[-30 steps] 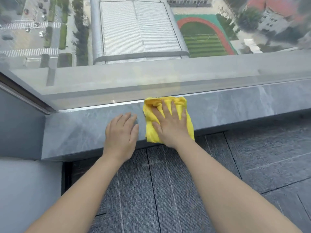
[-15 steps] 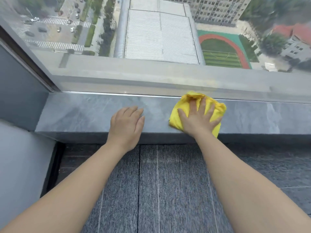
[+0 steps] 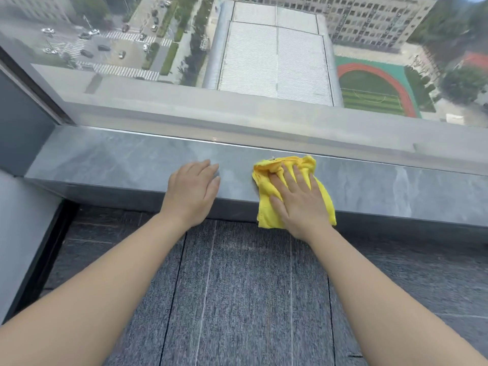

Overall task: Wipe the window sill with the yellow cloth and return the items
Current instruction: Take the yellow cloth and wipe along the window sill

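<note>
Right hand (image 3: 298, 199) flat on yellow cloth (image 3: 266, 191), fingers straight & slightly spread, pressing it to grey window sill (image 3: 118, 162) w/ near edge hanging over front lip. Left hand (image 3: 191, 192) palm-down on sill just beside, fingers together, straight. Carpet tiles (image 3: 237, 299) below.

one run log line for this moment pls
phase: wiping | right hand: flat on yellow cloth | left hand: flat on window sill | items: not visible

Yellow on grey, as I see it.
The cloth (image 3: 266, 191) is bright yellow; the window sill (image 3: 118, 162) is grey with pale marbled veins; the near carpet (image 3: 237, 299) is dark grey, finely ribbed, with thin pale lines.
</note>
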The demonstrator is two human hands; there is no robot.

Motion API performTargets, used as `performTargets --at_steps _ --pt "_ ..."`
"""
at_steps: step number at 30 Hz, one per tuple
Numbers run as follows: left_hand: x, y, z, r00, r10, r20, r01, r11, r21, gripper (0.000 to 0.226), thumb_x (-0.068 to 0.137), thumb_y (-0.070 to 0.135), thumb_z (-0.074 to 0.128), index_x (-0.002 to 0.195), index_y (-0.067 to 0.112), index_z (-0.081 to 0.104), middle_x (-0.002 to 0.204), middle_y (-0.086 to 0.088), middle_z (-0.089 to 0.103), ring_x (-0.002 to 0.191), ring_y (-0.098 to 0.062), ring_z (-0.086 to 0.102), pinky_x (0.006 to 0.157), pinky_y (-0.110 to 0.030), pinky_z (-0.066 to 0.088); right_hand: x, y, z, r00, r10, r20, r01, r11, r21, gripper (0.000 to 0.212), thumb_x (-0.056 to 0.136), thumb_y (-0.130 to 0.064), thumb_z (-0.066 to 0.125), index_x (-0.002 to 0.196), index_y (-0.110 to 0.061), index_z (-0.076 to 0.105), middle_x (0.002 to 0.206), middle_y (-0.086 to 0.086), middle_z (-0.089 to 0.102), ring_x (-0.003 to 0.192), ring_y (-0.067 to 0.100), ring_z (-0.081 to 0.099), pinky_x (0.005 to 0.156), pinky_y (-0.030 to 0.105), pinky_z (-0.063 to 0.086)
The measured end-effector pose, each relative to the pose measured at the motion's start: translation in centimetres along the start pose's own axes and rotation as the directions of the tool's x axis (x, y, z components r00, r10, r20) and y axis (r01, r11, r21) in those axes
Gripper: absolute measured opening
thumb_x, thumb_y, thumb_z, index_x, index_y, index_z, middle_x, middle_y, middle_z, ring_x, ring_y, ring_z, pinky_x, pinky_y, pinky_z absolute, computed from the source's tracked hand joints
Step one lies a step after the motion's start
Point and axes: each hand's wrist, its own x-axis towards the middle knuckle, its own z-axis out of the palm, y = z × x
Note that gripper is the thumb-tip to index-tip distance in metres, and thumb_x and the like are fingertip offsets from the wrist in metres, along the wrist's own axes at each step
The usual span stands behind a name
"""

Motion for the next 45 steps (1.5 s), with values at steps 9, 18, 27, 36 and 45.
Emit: performTargets --at_steps 9,18,27,36,45 --pt "-0.4 3.2 1.4 0.999 -0.025 0.043 0.023 0.999 0.038 0.062 0.080 0.042 0.016 0.125 0.012 0.047 0.142 -0.007 0.043 0.133 -0.025 0.031 0.107 -0.037 0.022 0.4 2.4 -0.3 0.875 0.482 0.044 -0.482 0.859 0.173 0.070 0.093 -0.056 0.022 0.149 -0.021 -0.003 0.159 0.009 -0.013 0.145 0.033 -0.015 0.112 0.060 -0.007" --pt "-0.6 1.7 0.6 0.997 -0.059 0.048 0.059 0.998 0.002 0.061 0.080 0.038 0.022 0.130 0.010 0.043 0.145 -0.012 0.038 0.135 -0.028 0.031 0.113 -0.039 0.020 4.4 -2.0 -1.2 0.844 0.533 0.059 -0.529 0.811 0.248 0.072 0.093 -0.054 0.022 0.149 -0.013 0.001 0.157 0.018 -0.014 0.142 0.042 -0.017 0.108 0.067 -0.007" --pt "-0.3 4.7 1.7 0.999 -0.031 0.031 0.031 0.999 -0.011 0.060 0.080 0.037 0.023 0.129 0.009 0.045 0.143 -0.013 0.041 0.134 -0.028 0.032 0.110 -0.040 0.022 -0.1 2.5 -0.2 0.986 0.166 0.014 -0.166 0.979 0.117 0.051 0.096 -0.050 0.017 0.145 -0.044 0.003 0.159 -0.007 -0.012 0.147 0.023 -0.014 0.115 0.055 -0.009" --pt "0.5 8.8 3.9 0.998 0.034 0.053 -0.031 0.998 -0.050 0.060 0.081 0.038 0.021 0.130 0.012 0.044 0.145 -0.011 0.039 0.135 -0.026 0.030 0.111 -0.038 0.019 -1.6 8.3 -0.3 0.832 0.543 0.110 -0.554 0.805 0.212 0.072 0.086 -0.068 0.023 0.145 -0.040 -0.007 0.158 -0.001 -0.018 0.145 0.030 -0.018 0.112 0.060 -0.009" --pt "0.3 7.7 4.2 0.998 0.006 0.060 -0.007 1.000 0.015 0.058 0.081 0.036 0.024 0.127 0.009 0.047 0.143 -0.013 0.041 0.134 -0.029 0.033 0.111 -0.042 0.021 1.7 7.4 -0.7 0.800 0.599 0.031 -0.584 0.765 0.272 0.069 0.092 -0.057 0.022 0.149 -0.023 0.002 0.159 0.010 -0.013 0.144 0.039 -0.016 0.108 0.068 -0.007"
